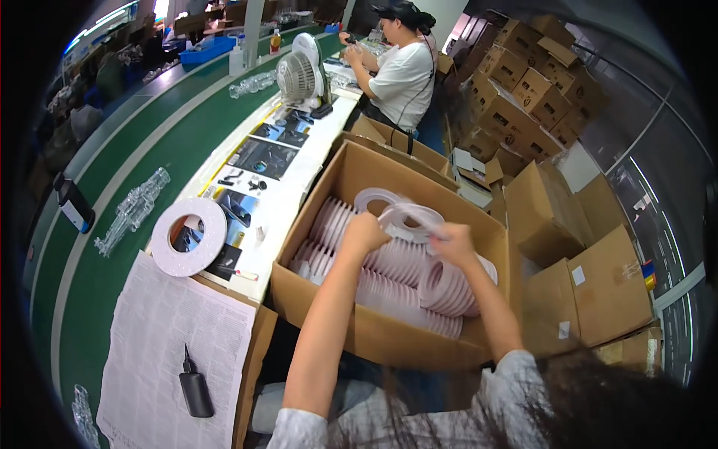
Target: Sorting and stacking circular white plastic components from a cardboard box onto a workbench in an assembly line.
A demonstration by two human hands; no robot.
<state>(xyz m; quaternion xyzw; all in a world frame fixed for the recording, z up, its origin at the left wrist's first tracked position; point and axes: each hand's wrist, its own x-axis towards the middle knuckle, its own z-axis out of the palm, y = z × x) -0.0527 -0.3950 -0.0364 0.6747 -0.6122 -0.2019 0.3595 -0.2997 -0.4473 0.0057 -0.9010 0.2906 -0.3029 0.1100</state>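
Note:
Both my hands reach into a large open cardboard box point(351, 322) packed with rows of pale pinkish-white flat rings point(404, 262). Between the hands a white ring point(430, 215) is lifted and tilted, somewhat blurred. My right hand point(455, 244) grips its right side. My left hand point(364, 233) is closed at its left side, the fingertips partly hidden. Just behind, another white ring point(366, 196) leans over the rows. On the worktable to the left lies a single speckled white ring point(166, 238).
A black bottle with a thin nozzle point(196, 393) lies on newspaper point(168, 329). A small fan point(299, 78) stands farther along the table. Clear plastic pieces point(138, 206) rest on the green conveyor point(198, 131). A co-worker point(404, 75) sits beyond; cartons point(542, 206) are stacked at right.

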